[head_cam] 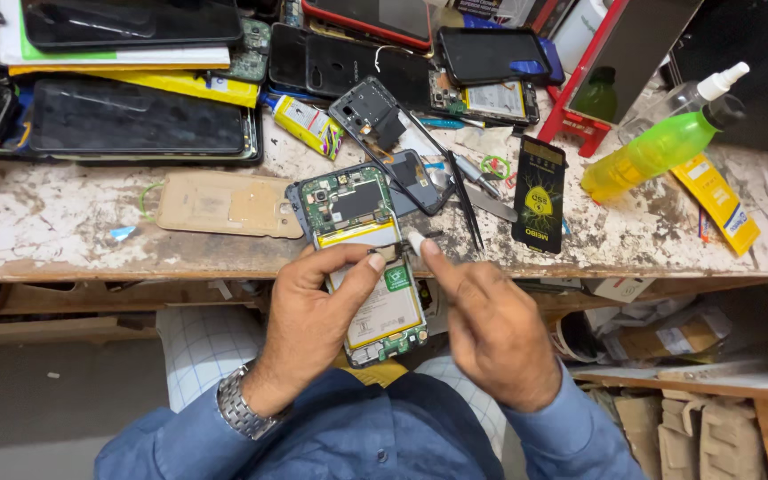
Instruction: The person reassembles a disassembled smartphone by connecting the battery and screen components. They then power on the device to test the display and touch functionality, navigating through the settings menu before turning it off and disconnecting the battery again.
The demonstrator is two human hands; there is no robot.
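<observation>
An opened phone (362, 233) with its back cover off shows a green circuit board and a yellow-edged battery; it hangs over the worn workbench's front edge (100, 267). My left hand (313, 320) grips it from the left, thumb pressed on the battery's top edge. My right hand (491, 324) hovers just right of the phone, its fingertips pinching a small pale piece (416, 243) beside the battery. Both sleeves are blue, and a metal watch (240, 406) sits on my left wrist.
A tan phone cover (224, 204), a black phone frame (384, 120), black tweezers (466, 203), a black screen-protector pack (540, 191), a yellow glue tube (308, 124) and a lying green spray bottle (655, 151) crowd the bench. Several phones and screens fill the back.
</observation>
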